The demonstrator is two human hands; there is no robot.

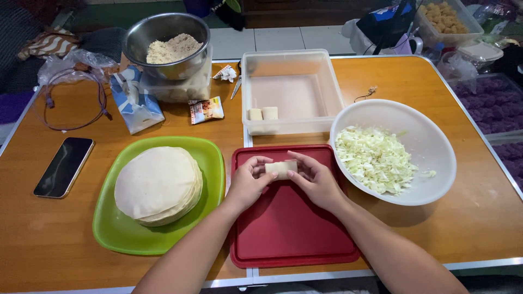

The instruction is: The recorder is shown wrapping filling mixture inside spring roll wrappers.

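My left hand (248,182) and my right hand (317,179) together pinch a small pale rolled wrapper (281,168) over the far part of a red tray (289,234). Each hand grips one end of the roll. To the left, a stack of round pale wrappers (158,185) lies on a green plate (117,231). On the right, a white bowl (430,141) holds chopped cabbage (373,159). Beyond the tray, a clear plastic box (294,92) holds two finished rolls (262,114).
A steel bowl of crumbly filling (169,46) sits on a clear tub at the back left. A tissue pack (133,100), a small sachet (206,109), a cord (73,100) and a phone (64,166) lie on the wooden table (474,218). Containers stand past the right edge.
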